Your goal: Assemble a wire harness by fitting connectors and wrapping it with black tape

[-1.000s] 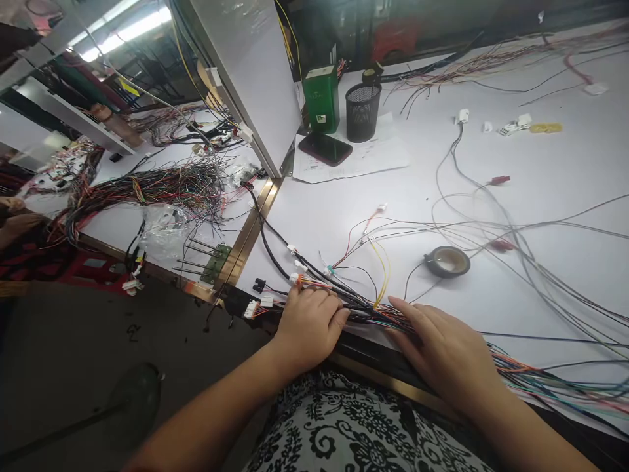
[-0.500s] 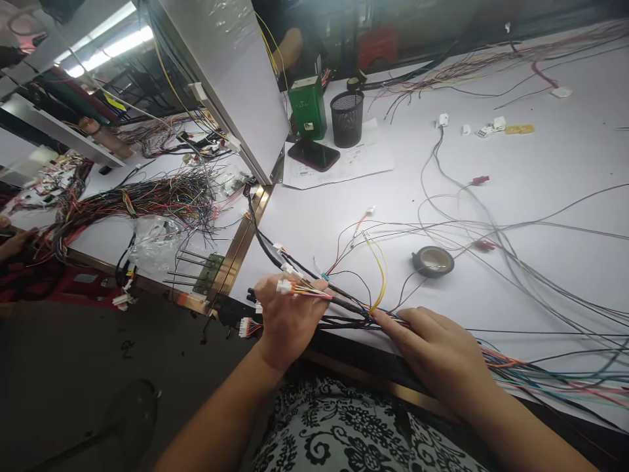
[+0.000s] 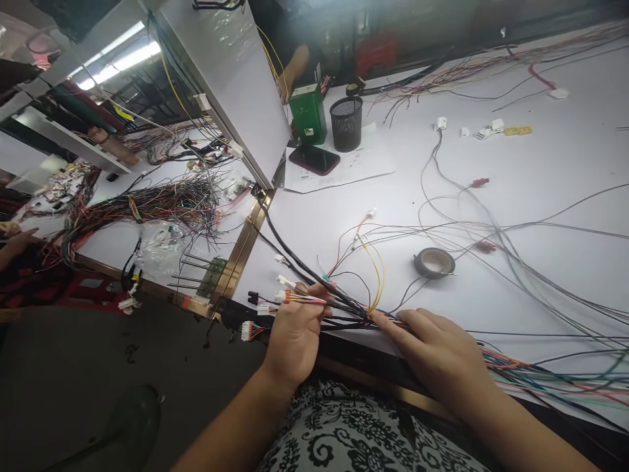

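A multicoloured wire harness (image 3: 531, 370) runs along the near edge of the white table (image 3: 540, 164). My left hand (image 3: 295, 334) lies over its left end with fingers stretched out, touching orange and red wires that end in a small white connector (image 3: 281, 296). My right hand (image 3: 437, 354) presses flat on the bundle just right of it, fingers extended, fingertips near a yellow wire loop (image 3: 377, 275). A thick black cable (image 3: 295, 259) leads away to the upper left.
A roll of tape (image 3: 434, 261) lies beyond my right hand among loose grey wires. Farther back stand a black mesh cup (image 3: 345, 123), a green box (image 3: 307, 113) and a phone (image 3: 314, 159) on paper. Another person's hand (image 3: 14, 242) works at the wire-strewn left table.
My left hand lifted the connector branch off the bundle, then lowered and opened flatter with the connector at its fingertips. My right hand stayed pressed on the bundle.
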### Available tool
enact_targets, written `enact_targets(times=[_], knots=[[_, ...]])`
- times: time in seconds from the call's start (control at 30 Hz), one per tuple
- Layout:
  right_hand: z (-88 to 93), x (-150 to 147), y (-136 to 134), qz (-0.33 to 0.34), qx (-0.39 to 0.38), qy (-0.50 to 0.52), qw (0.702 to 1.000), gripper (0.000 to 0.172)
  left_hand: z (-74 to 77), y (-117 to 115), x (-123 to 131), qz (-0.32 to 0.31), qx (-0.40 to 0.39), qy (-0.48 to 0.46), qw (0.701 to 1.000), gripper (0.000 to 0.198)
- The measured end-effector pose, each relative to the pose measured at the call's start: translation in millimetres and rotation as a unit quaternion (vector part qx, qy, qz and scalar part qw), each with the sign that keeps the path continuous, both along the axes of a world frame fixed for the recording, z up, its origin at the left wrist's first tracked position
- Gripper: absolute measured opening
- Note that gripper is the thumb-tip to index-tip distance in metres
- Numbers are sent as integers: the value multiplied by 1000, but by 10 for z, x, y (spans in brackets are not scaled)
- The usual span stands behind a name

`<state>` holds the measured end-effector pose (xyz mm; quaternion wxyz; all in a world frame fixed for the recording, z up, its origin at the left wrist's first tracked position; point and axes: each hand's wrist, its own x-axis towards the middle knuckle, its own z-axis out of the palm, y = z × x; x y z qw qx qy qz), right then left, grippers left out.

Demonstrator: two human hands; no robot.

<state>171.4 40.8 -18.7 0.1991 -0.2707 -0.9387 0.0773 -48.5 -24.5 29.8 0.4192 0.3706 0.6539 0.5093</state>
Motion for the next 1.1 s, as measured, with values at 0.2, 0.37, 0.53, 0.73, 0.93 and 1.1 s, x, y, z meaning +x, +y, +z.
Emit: enact_targets(times=[0.2, 0.37, 0.53, 0.73, 0.93, 1.1], knots=[[-51, 4, 3, 3, -19, -3, 1000, 50, 143, 72, -94, -170, -67, -92, 979, 35], [-78, 4, 8, -1, -42, -1, 999, 44, 77, 116, -47, -250, -32, 185, 950, 25], [-67, 3, -7, 6, -62, 15, 998, 37, -68, 110, -29, -285, 21, 326, 901, 39], [-9, -13, 2, -8, -69, 49, 996, 30, -106, 127, -27, -262, 96, 459, 844, 43], [-1, -37, 28, -5, -77, 69, 995, 23, -96, 264, -65, -366, 93, 462, 802, 30], [68, -24, 24, -76, -129, 61, 987, 15, 22, 385, -76, -439, -3, 471, 765, 40]])
